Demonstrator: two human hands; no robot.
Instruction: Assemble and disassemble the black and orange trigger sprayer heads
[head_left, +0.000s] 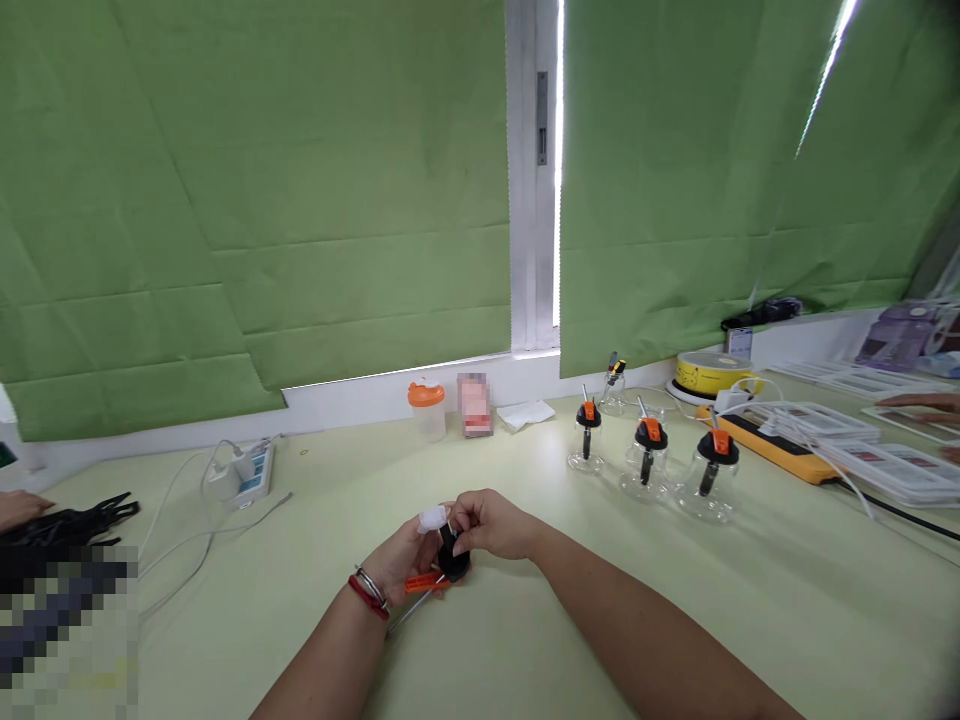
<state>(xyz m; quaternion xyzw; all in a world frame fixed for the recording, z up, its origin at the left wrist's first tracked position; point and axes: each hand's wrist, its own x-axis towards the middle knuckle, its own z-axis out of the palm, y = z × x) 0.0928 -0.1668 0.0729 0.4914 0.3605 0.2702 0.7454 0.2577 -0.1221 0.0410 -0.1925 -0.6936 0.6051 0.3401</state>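
Note:
My left hand (411, 560) is wrapped round a black lid (452, 563) with an orange lever (424, 582). A thin metal tube (412, 607) slants from it down to the left. By the left fingertips shows a small whitish, translucent piece (433, 518); whether it belongs to the lid I cannot tell. My right hand (484, 522) pinches at the black part standing up from the lid; anything small between its fingertips is hidden. Right of my hands stand glass jars with similar black-and-orange lids (587, 418), (651, 437), (718, 447), each with a metal tube pointing up.
At the back are an orange-lidded cup (427, 410), a small box (475, 405), white paper (525, 414) and a small glass container (614, 385). A power strip (255, 475) with cables lies left. Rightward are a yellow spool (712, 374), an orange power strip (780, 447) and white trays. Other people's hands show at both edges.

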